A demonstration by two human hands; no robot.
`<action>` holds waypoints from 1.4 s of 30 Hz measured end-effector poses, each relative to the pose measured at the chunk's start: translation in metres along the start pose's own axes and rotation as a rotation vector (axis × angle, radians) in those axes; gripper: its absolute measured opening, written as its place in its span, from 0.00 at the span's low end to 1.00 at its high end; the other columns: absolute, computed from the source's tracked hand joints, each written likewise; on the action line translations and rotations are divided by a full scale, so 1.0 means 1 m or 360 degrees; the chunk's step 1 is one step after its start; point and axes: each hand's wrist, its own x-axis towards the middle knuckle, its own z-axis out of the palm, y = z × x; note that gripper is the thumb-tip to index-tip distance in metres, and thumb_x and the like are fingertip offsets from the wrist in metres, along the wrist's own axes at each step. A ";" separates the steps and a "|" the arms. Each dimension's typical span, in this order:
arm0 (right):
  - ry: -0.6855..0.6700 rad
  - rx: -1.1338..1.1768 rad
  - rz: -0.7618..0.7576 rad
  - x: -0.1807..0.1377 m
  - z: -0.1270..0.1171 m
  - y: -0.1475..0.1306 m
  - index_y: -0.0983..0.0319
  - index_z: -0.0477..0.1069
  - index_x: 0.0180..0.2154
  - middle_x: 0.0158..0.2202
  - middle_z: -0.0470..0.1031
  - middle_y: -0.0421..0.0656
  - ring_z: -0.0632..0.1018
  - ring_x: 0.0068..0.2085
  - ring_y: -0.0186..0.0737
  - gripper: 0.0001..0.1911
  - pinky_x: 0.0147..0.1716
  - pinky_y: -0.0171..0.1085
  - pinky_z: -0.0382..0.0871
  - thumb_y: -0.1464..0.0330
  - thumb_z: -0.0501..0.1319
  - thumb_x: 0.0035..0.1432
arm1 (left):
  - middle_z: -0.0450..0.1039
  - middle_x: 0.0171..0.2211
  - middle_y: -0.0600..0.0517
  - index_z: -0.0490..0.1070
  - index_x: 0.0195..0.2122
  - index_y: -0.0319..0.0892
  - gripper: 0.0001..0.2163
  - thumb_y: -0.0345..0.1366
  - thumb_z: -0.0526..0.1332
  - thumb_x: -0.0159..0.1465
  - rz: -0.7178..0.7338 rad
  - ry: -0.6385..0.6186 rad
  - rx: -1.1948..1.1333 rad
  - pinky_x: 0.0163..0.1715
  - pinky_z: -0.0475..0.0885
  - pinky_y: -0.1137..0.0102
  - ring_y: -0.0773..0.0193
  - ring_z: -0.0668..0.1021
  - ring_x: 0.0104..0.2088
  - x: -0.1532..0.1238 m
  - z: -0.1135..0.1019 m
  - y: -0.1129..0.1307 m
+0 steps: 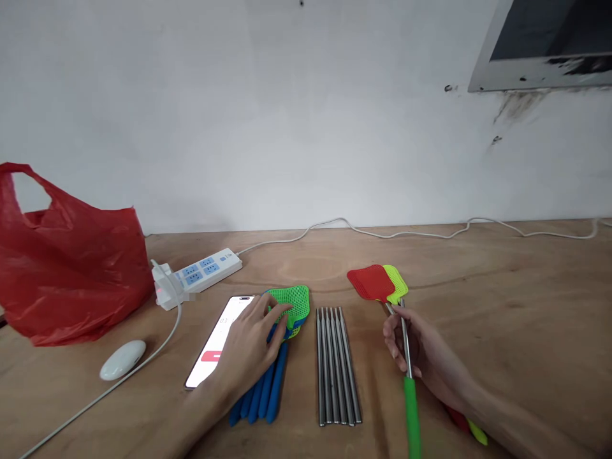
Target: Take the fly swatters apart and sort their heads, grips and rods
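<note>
My left hand (pixel 258 331) closes its thumb and fingers on the neck of a green mesh fly swatter head (pixel 294 299), on top of a pile. Blue and yellow-green mesh shows under that head. Several blue handles (pixel 261 395) lie below my wrist. On the right, my right hand (pixel 411 341) grips a metal rod with a green handle (pixel 412 414). Just beyond its fingers lie a red fly swatter (pixel 370 282) and a yellow-green one (pixel 396 284), overlapping; their handle ends partly show under my right forearm. Between my hands, several metal rods (pixel 337 370) lie side by side.
A lit phone (pixel 210 363) lies partly under my left hand. Farther left are a white power strip (pixel 205 274), a white rounded device (pixel 123 360), and a red plastic bag (pixel 71 268). A white cable (pixel 344 220) runs along the wall edge of the wooden table (pixel 507 306).
</note>
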 end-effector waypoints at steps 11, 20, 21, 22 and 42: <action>0.0137 0.0030 -0.0257 0.005 -0.003 0.003 0.62 0.67 0.21 0.19 0.64 0.37 0.60 0.18 0.27 0.27 0.13 0.27 0.49 0.45 0.66 0.46 | 0.75 0.51 0.45 0.70 0.55 0.42 0.15 0.39 0.51 0.73 0.0113 -0.0129 -0.0245 0.52 0.70 0.53 0.50 0.75 0.51 0.001 -0.004 0.009; 0.0044 0.0053 -0.0284 0.001 0.002 0.003 0.62 0.73 0.28 0.19 0.64 0.35 0.60 0.18 0.25 0.25 0.14 0.26 0.48 0.47 0.72 0.45 | 0.75 0.43 0.46 0.72 0.49 0.42 0.13 0.35 0.49 0.73 0.0284 -0.0173 -0.0434 0.44 0.70 0.59 0.54 0.74 0.43 -0.002 -0.013 0.021; 0.0018 0.0032 -0.0281 0.000 0.003 0.003 0.62 0.74 0.29 0.20 0.67 0.37 0.62 0.18 0.26 0.25 0.14 0.26 0.49 0.47 0.72 0.45 | 0.74 0.43 0.46 0.72 0.48 0.42 0.13 0.35 0.48 0.73 0.0314 -0.0187 -0.0457 0.44 0.70 0.59 0.54 0.74 0.42 -0.003 -0.014 0.021; -0.0013 0.0016 -0.0279 -0.001 0.005 0.003 0.63 0.75 0.29 0.21 0.69 0.38 0.63 0.18 0.27 0.25 0.13 0.26 0.51 0.47 0.72 0.44 | 0.74 0.42 0.46 0.71 0.49 0.42 0.13 0.35 0.48 0.73 0.0342 -0.0205 -0.0473 0.43 0.70 0.59 0.54 0.74 0.42 -0.003 -0.014 0.021; 0.0145 0.0027 -0.0651 0.008 -0.009 0.000 0.61 0.78 0.28 0.21 0.74 0.39 0.69 0.22 0.31 0.19 0.18 0.29 0.62 0.54 0.77 0.41 | 0.75 0.26 0.51 0.66 0.39 0.44 0.15 0.39 0.42 0.75 0.0287 -0.0493 -0.0241 0.24 0.64 0.68 0.56 0.77 0.25 -0.013 -0.011 0.024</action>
